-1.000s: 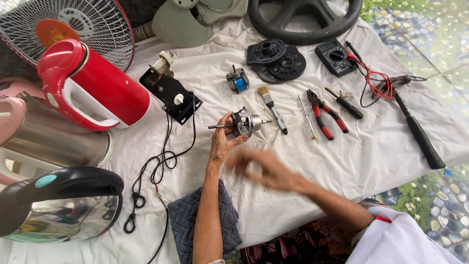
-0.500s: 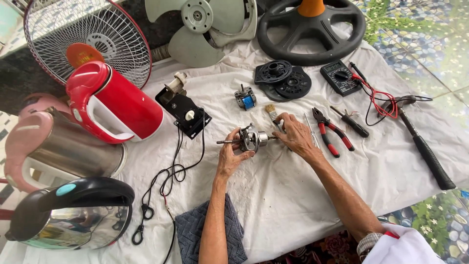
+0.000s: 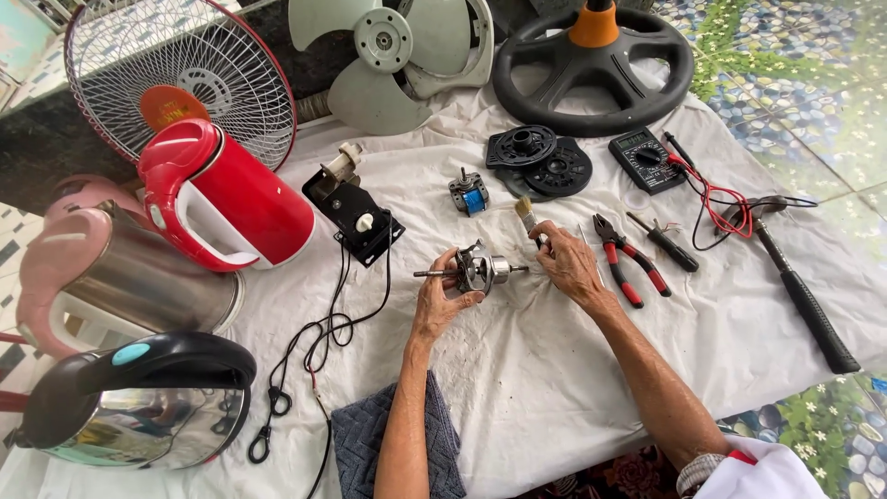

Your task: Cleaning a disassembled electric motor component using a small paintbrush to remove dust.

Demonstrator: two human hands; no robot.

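Dead centre of the frame, our left hand (image 3: 442, 298) grips the silvery metal fan motor with its long shaft (image 3: 476, 269) just above the white cloth (image 3: 554, 388), while our right hand (image 3: 570, 263) closes on a small wooden-handled paintbrush (image 3: 527, 217) beside it. Right of that lie red-handled pliers (image 3: 621, 261); at left, a red plastic electric kettle (image 3: 222, 196).

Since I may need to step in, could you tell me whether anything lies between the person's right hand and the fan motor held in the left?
Nothing visible does. The left hand grips the fan motor; the right hand, holding a small brush, sits right at the shaft end with only bare white cloth below.
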